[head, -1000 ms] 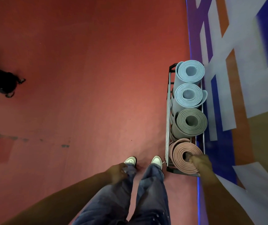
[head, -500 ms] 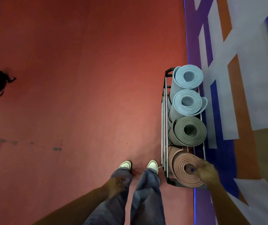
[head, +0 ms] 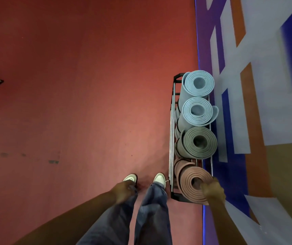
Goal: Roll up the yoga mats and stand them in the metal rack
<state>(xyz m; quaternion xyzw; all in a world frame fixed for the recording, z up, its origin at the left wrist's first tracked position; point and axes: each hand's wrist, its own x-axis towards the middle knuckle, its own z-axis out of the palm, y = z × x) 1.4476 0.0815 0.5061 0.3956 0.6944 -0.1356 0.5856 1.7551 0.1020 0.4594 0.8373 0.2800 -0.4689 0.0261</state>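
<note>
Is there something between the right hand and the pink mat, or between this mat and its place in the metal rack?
Nothing visible stands in the way. The right hand already grips the top of the pink mat, which stands in the near end of the metal rack, beside the olive mat. The left hand hangs by the leg, away from the rack.

Red floor point(head: 88, 85): metal rack point(head: 172, 138) against wall, shoes point(head: 159, 178) beside it.
</note>
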